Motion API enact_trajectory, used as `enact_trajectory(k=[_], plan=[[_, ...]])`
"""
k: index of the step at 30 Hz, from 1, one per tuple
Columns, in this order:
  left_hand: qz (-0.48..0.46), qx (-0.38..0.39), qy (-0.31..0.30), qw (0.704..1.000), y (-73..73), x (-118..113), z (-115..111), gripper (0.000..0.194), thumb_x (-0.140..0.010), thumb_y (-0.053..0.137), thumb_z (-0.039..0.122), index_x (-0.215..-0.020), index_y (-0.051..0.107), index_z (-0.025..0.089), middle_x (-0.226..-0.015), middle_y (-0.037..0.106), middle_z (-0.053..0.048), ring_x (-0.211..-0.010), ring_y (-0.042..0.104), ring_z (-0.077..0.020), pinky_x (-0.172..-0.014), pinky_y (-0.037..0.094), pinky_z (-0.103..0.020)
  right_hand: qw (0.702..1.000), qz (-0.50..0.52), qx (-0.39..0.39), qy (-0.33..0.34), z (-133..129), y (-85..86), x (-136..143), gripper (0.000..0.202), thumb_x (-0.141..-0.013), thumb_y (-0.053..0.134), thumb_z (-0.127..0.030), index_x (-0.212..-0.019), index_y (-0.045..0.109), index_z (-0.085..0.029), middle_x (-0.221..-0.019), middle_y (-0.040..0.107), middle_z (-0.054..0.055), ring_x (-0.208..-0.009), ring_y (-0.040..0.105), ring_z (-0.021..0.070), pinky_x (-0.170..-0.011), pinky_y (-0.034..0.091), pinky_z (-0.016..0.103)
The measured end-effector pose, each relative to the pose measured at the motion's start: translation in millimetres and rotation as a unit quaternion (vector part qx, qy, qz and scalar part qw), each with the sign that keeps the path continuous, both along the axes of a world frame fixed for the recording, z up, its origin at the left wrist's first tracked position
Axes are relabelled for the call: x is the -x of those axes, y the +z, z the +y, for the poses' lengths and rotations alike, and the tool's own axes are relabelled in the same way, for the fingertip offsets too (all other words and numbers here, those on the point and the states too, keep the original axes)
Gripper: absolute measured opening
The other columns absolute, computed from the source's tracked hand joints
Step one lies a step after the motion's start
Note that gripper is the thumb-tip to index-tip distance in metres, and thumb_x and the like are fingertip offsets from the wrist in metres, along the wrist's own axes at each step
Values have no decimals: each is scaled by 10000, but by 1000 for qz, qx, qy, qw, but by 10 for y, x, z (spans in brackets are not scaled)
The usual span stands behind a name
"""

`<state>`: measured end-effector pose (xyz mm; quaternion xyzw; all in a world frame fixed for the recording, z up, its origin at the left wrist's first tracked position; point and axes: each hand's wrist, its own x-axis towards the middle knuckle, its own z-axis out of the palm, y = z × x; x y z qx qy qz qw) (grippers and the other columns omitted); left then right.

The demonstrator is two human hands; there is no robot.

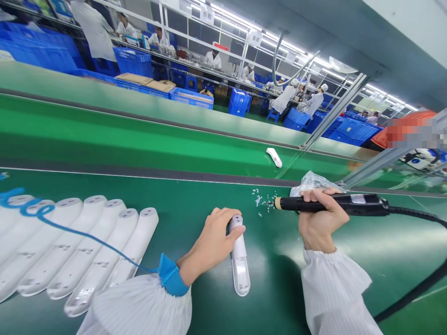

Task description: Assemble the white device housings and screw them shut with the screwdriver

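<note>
My left hand (218,235) is closed around the upper end of a white plastic housing (240,267), which lies on the green bench with its open recess facing up. In my right hand (319,218) is a black electric screwdriver (352,204), held level with its tip pointing left. The tip is at a scatter of small screws (259,201) on the bench. A clear plastic bag (316,180) lies just behind my right hand. Several similar white housings (131,246) lie side by side at the left.
A blue coiled cord (87,236) runs from the blue wrist strap (172,275) across the housings. Beyond the bench edge, a small white part (274,157) lies on the green conveyor belt (139,139). A metal post (335,111) rises at the right. Co-workers sit among blue crates farther off.
</note>
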<state>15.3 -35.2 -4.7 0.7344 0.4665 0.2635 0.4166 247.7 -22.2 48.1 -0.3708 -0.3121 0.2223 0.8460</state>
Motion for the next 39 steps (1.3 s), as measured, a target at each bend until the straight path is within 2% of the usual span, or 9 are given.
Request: enact_trajectory(k=[7,14,28,33,39], plan=[[0,-8,1,1000,15,-7,-22,268,-930,552,298,-1175,634,227,-1115,661,-53,-1036,514,-264,-940,426,-452,1000,-2,11,-6,-69,30,40,229,-589,640,-110,-715,486,-222,-529,478,-71,-468,465,129,-588,464,326],[4,-6,4,1000,36,-9,-28,263,-921,561,299,-1163,641,234,-1132,670,-59,-1050,528,-275,-939,436,-459,1000,10,14,14,-141,71,10,189,-640,616,-128,-715,464,-214,-519,404,-77,-476,448,113,-609,460,321],[8,-5,7,1000,62,-11,-46,274,-923,568,284,-1180,641,220,-1140,671,-61,-1061,528,-273,-945,438,-455,1000,-8,9,4,-191,96,24,170,-636,591,-112,-686,462,-209,-500,426,-66,-461,442,117,-586,448,311],[8,-10,7,1000,60,-7,-46,272,-925,571,281,-1179,643,218,-1136,671,-61,-1059,526,-273,-951,430,-460,1000,-17,6,-13,-171,62,41,199,-602,613,-99,-713,493,-212,-514,471,-60,-453,462,132,-571,446,319],[6,-10,5,1000,45,-5,-52,271,-930,568,281,-1181,644,216,-1123,668,-61,-1042,527,-273,-929,442,-465,1000,-8,11,-19,-157,22,4,216,-613,629,-99,-714,472,-208,-518,427,-73,-466,466,118,-616,465,327]])
